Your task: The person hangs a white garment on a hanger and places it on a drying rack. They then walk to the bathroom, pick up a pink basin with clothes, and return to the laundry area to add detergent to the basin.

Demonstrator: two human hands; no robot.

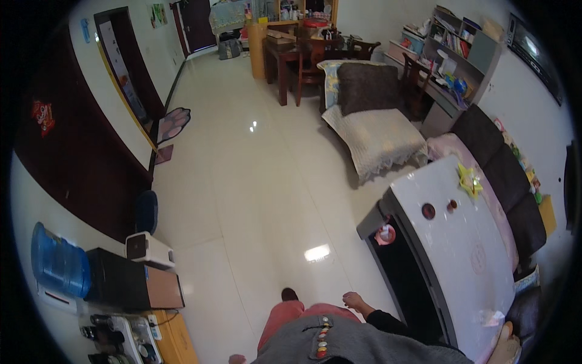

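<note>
My right hand hangs beside my right thigh, its fingers loosely curled, with nothing visible in it. Only a small part of my left hand shows at the bottom edge, left of my grey top; its fingers and anything in them cannot be made out. To the right of my right hand stands a coffee table with a glossy white top and a dark open shelf. On it lie a yellow star-shaped dish, a dark round dish and a small brown cup.
A sofa runs along the right wall. Ahead are an armchair with a quilted cover, a dining table and chairs. At the left stand a water dispenser with a blue bottle, a white bin and a wooden cabinet. Mats lie by the doorway.
</note>
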